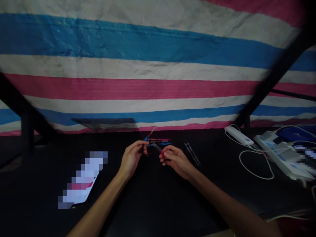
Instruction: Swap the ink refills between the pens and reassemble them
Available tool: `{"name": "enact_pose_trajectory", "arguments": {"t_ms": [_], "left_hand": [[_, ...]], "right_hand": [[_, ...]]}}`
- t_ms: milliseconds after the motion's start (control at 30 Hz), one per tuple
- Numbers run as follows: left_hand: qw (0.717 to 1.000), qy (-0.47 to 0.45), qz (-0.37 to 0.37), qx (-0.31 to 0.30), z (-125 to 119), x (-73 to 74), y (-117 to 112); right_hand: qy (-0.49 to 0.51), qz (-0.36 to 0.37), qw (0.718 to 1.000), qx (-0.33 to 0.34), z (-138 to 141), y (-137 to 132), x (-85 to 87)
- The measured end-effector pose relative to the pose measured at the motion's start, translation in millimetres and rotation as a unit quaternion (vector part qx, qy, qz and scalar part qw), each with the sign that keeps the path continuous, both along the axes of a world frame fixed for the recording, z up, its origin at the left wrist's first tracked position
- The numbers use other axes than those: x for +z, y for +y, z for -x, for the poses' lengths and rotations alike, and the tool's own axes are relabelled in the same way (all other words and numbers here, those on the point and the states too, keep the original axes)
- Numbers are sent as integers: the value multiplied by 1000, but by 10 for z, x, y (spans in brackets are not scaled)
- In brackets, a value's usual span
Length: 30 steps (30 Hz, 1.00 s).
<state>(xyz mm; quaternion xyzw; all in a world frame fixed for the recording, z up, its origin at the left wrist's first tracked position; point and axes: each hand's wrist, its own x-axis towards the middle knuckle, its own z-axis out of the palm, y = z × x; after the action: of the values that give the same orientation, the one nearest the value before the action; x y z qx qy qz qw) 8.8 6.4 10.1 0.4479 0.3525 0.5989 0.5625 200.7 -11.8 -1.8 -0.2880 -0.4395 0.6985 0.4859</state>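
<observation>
My left hand (133, 156) is closed, thumb against fingers, on a thin pen refill (151, 133). The refill is blue low down, orange-red in the middle and pale at its tip, and slants up to the right. A short way to the right, my right hand (176, 159) pinches a clear pen barrel with a red end (158, 148). Its clear end points up and left towards my left hand. Just beyond both hands lie several pens (163, 141), red, black and blue. A small red piece (149, 154) rests on the table between the hands.
Two dark pens (192, 154) lie right of my right hand. A lit phone (85, 179) is on the left. On the right are a white power bank (239, 136), a white power strip (281, 154) and loose cables. Striped sheeting (148, 89) hangs behind the black table (148, 207).
</observation>
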Motion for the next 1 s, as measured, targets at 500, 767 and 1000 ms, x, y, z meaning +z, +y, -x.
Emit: {"name": "enact_pose_trajectory", "arguments": {"t_ms": [500, 767, 1000], "left_hand": [[975, 202, -67, 55, 13, 93, -47], [966, 213, -67, 130, 187, 105, 59], [960, 232, -69, 137, 197, 114, 61]], "right_hand": [[-299, -241, 921, -69, 96, 261, -117], [-514, -507, 692, -9, 240, 499, -59], [-544, -535, 644, 64, 344, 618, -17]]}}
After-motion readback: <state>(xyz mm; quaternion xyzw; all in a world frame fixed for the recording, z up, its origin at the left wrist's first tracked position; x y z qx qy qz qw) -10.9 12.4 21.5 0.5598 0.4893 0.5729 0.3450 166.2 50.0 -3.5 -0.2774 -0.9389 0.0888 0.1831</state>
